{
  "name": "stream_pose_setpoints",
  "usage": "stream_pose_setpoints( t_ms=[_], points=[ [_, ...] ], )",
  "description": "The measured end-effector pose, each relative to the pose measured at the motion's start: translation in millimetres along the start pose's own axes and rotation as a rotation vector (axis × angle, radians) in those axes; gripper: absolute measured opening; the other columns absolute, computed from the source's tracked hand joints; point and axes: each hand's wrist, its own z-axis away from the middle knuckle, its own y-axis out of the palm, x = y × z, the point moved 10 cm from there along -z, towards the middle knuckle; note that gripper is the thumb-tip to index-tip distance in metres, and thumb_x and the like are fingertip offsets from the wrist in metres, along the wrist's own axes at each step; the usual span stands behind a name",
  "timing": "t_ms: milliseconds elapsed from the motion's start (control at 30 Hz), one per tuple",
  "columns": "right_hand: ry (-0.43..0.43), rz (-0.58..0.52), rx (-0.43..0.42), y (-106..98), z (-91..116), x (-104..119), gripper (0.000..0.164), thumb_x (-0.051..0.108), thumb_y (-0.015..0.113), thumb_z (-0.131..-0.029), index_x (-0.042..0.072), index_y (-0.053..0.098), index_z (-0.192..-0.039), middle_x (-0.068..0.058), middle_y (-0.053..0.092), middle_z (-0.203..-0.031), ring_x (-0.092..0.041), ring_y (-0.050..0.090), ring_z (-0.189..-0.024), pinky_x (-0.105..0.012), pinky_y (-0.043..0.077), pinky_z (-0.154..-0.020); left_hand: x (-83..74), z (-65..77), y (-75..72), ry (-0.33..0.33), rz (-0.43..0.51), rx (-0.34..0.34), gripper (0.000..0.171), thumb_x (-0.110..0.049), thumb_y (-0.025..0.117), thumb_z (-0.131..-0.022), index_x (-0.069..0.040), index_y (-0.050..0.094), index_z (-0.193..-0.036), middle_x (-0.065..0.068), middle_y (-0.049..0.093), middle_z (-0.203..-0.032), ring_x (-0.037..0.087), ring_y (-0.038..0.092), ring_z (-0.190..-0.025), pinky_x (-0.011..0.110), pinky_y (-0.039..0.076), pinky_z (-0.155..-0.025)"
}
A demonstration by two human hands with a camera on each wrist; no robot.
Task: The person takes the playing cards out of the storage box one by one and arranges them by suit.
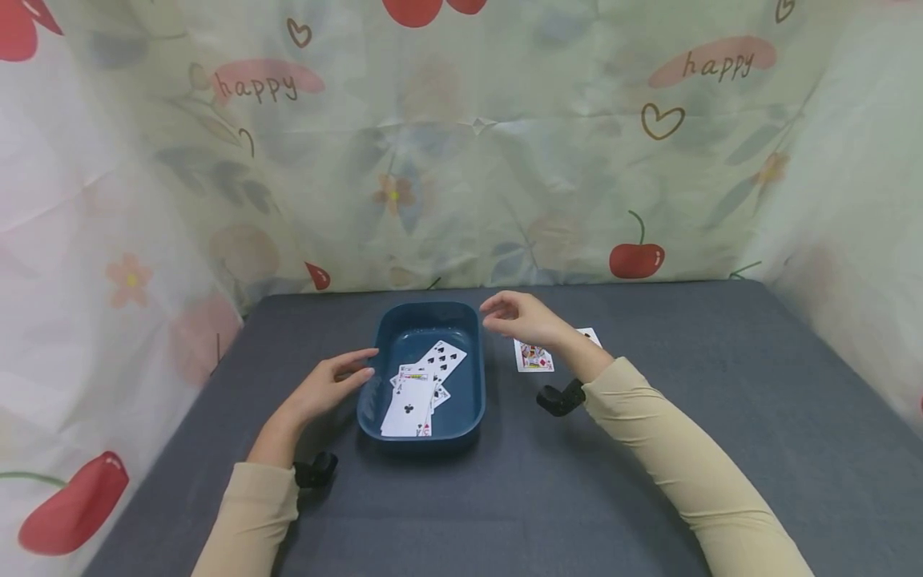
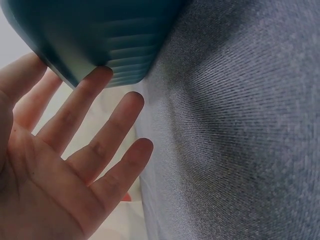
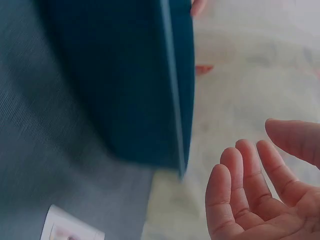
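Note:
A dark blue tray (image 1: 465, 401) stands on the table with several playing cards in its near half. A clubs card (image 1: 407, 407) lies on top, and a spades card (image 1: 445, 361) fans out behind it. At the tray's left rim, my left hand (image 1: 328, 389) has extended fingers; in the left wrist view its thumb and fingertips touch the tray edge. By the far right corner of the rim, my right hand (image 1: 530, 319) hovers with relaxed, slightly bent fingers and nothing in them. Its palm (image 3: 270, 220) shows bare in the right wrist view.
To the right of the tray, a face card (image 1: 534, 359) lies on the grey cloth (image 1: 461, 513), and another card (image 1: 591, 335) is partly hidden behind my right forearm. A printed curtain (image 1: 469, 200) hangs along the back and sides. Black wrist cameras (image 1: 561, 397) hang below both wrists.

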Motion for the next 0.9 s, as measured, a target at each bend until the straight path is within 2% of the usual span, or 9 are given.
stream_pose_setpoints(
  t_ms=[100,300,500,667,900],
  points=[
    [-0.027,-0.018,0.029,15.8,-6.4,15.5,0.033,0.016,0.058,-0.092,0.003,0.054,-0.123,-0.017,0.060,-0.116,-0.027,0.060,-0.105,-0.043,0.050,-0.091,1.1,0.1,0.4,-0.010,0.002,0.001,0.048,-0.032,0.051,-0.096,-0.018,0.042,-0.141,0.017,0.041,-0.146,0.037,0.046,-0.128,0.055,0.039,-0.103],
    [-0.091,0.021,0.073,45.3,-17.8,43.2,0.028,0.016,0.060,-0.091,0.006,0.058,-0.116,-0.013,0.064,-0.107,-0.023,0.062,-0.099,-0.029,0.049,-0.082,2.0,0.5,-0.1,-0.013,0.005,0.000,0.048,-0.032,0.051,-0.096,-0.019,0.042,-0.141,0.016,0.041,-0.145,0.037,0.046,-0.128,0.054,0.039,-0.103],
    [-0.145,0.041,0.112,70.5,-29.8,63.1,0.028,0.014,0.061,-0.090,0.003,0.059,-0.116,-0.013,0.065,-0.107,-0.022,0.063,-0.099,-0.026,0.051,-0.081,0.2,0.0,0.3,-0.009,0.013,0.015,0.048,-0.033,0.050,-0.096,-0.017,0.042,-0.141,0.017,0.041,-0.146,0.037,0.046,-0.128,0.054,0.039,-0.103],
    [-0.105,0.035,0.154,88.6,-41.8,64.1,0.029,0.016,0.060,-0.090,0.005,0.059,-0.118,-0.012,0.066,-0.107,-0.020,0.063,-0.097,-0.027,0.053,-0.080,-1.9,0.1,0.1,0.008,0.008,0.018,0.048,-0.033,0.050,-0.096,-0.016,0.042,-0.141,0.018,0.039,-0.146,0.038,0.046,-0.128,0.054,0.040,-0.102],
    [0.005,0.029,0.226,113.3,-59.6,45.0,0.032,0.017,0.062,-0.089,0.005,0.059,-0.119,-0.012,0.065,-0.107,-0.027,0.062,-0.098,-0.042,0.052,-0.089,-1.6,0.3,0.9,0.016,-0.001,0.023,0.052,-0.038,0.051,-0.095,-0.017,0.041,-0.141,0.018,0.038,-0.147,0.039,0.045,-0.129,0.055,0.040,-0.102]
  ],
)
